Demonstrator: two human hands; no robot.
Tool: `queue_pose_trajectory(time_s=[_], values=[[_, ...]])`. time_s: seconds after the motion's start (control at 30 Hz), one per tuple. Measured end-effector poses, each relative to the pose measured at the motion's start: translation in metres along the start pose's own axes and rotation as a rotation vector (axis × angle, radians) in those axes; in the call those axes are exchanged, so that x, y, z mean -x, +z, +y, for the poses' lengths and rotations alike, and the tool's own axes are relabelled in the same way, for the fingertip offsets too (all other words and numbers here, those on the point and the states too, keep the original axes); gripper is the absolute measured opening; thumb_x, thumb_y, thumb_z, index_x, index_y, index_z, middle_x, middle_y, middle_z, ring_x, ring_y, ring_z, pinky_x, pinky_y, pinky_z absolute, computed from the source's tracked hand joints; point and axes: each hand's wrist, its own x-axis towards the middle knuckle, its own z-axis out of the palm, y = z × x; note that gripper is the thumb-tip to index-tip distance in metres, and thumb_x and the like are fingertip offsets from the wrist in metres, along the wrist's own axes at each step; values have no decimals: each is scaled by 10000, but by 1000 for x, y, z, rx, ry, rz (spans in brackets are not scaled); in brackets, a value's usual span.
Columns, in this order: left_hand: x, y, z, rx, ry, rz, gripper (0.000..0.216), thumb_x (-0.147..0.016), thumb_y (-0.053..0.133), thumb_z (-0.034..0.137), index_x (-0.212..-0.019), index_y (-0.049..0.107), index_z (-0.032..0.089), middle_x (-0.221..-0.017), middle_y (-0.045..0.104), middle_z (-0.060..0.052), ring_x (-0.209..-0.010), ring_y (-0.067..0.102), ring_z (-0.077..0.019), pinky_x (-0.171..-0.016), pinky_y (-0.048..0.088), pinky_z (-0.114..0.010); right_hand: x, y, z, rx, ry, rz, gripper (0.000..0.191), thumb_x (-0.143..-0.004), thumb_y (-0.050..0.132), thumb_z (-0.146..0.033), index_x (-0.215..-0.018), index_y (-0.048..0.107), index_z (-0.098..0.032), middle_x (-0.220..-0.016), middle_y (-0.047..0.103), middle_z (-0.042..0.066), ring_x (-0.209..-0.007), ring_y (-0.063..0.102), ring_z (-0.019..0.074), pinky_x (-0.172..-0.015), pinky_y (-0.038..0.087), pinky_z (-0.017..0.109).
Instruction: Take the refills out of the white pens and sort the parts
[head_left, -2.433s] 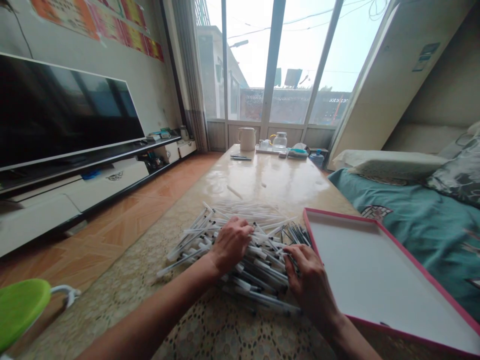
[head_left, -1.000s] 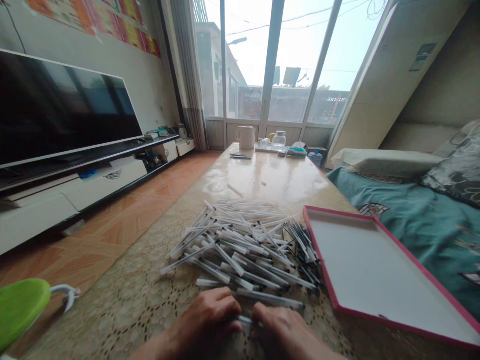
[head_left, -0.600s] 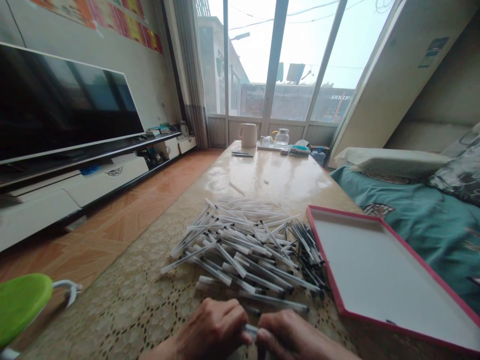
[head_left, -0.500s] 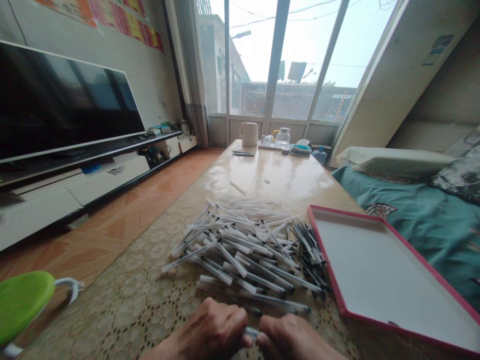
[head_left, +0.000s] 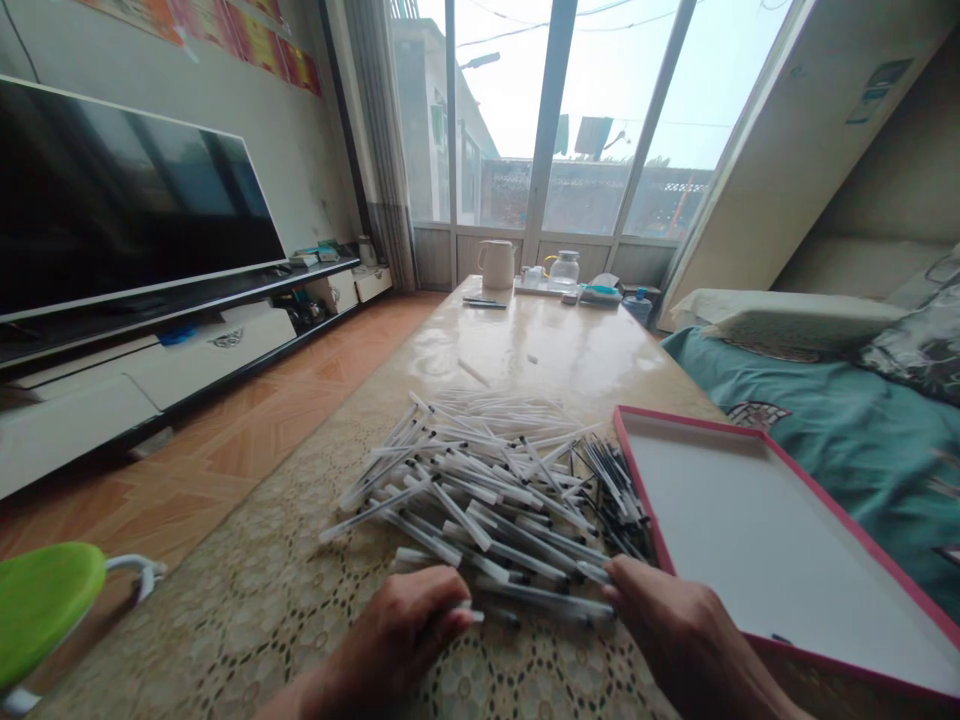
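Observation:
A loose heap of pens [head_left: 517, 545] with pale caps and dark tips lies on the table before me. My left hand [head_left: 409, 620] is closed at the near edge of the heap, a short whitish pen part [head_left: 472, 614] poking from its fingers. To the right, my right hand [head_left: 675, 610] pinches a pale pen part [head_left: 592, 572] over the heap; how much of it is inside the fingers is hidden. Thin black refills [head_left: 619, 490] form a bundle beside the heap, and white tubes [head_left: 495, 410] lie behind it.
A pink-rimmed shallow box [head_left: 750, 530] with a small dark piece inside stands on the right. At the table's far end are a beige kettle [head_left: 496, 265] and a glass jug [head_left: 565, 268]. A green stool [head_left: 52, 605] is at the left.
My hands, close together on one pen before, are now apart. The right hand has moved right and up to the heap; the left has shifted left.

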Motion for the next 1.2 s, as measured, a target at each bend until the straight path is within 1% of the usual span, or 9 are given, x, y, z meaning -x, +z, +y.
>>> queue_pose_trajectory(time_s=[0.2,0.33,0.4,0.5,0.67,0.8,0.9,1.03,1.2], values=[[-23,-12,25,195,-359,134,201,-810,510,294,-783,665,168,-617,623,-15,-541,542,-130,-505,397,-197,5,24,-13,-230,221,1,265,-945,265,-330,-845,490,-233,-643,596,2,-524,581,128,-494,395,192],[-59,-22,13,210,-437,255,201,-748,586,310,-805,686,145,-613,634,-28,-534,563,-143,-498,428,-217,0,41,-18,-249,222,-53,296,-942,266,-360,-779,476,-230,-640,598,2,-565,595,153,-520,396,224],[-81,-26,1,367,-442,322,308,-756,572,312,-993,645,129,-591,634,-19,-489,569,-142,-482,455,-235,-1,47,-20,-245,221,-60,296,-942,261,-359,-783,475,-229,-659,602,4,-585,601,157,-518,388,231],[-100,-31,-8,522,-364,461,429,-725,607,277,-1132,573,142,-907,677,-85,-724,645,-189,-636,516,-295,0,49,-22,-255,210,-27,286,-943,255,-353,-823,481,-224,-689,610,13,-606,604,155,-530,392,230],[-80,-21,10,599,-464,499,300,-712,640,306,-961,636,139,-836,672,-75,-651,636,-175,-568,505,-267,-4,38,-27,-338,250,-13,309,-939,245,-363,-815,488,-219,-678,610,20,-598,592,144,-560,407,219],[-50,12,37,923,-628,234,292,-672,698,296,-903,660,121,-715,660,-51,-557,586,-126,-498,460,-217,-22,31,-43,-326,258,-48,305,-927,277,-365,-773,493,-215,-649,625,22,-571,596,145,-533,387,213],[-38,36,45,1149,-659,171,324,-667,712,313,-922,669,119,-656,651,-41,-518,552,-92,-483,428,-187,-37,26,-58,-310,248,-167,240,-914,315,-301,-811,507,-201,-701,647,41,-610,619,157,-527,369,213],[-37,42,40,1256,-683,333,269,-660,719,339,-797,692,109,-543,621,-17,-445,515,-60,-443,397,-154,-48,19,-63,-394,239,-179,204,-902,339,-286,-898,518,-187,-779,644,54,-700,615,166,-594,387,219],[-39,27,31,1334,-706,642,218,-648,734,315,-769,681,141,-594,643,4,-539,593,-83,-502,469,-151,-43,12,-47,-684,444,-93,423,-916,260,-462,-662,452,-184,-538,472,-25,-481,472,106,-470,346,199]])
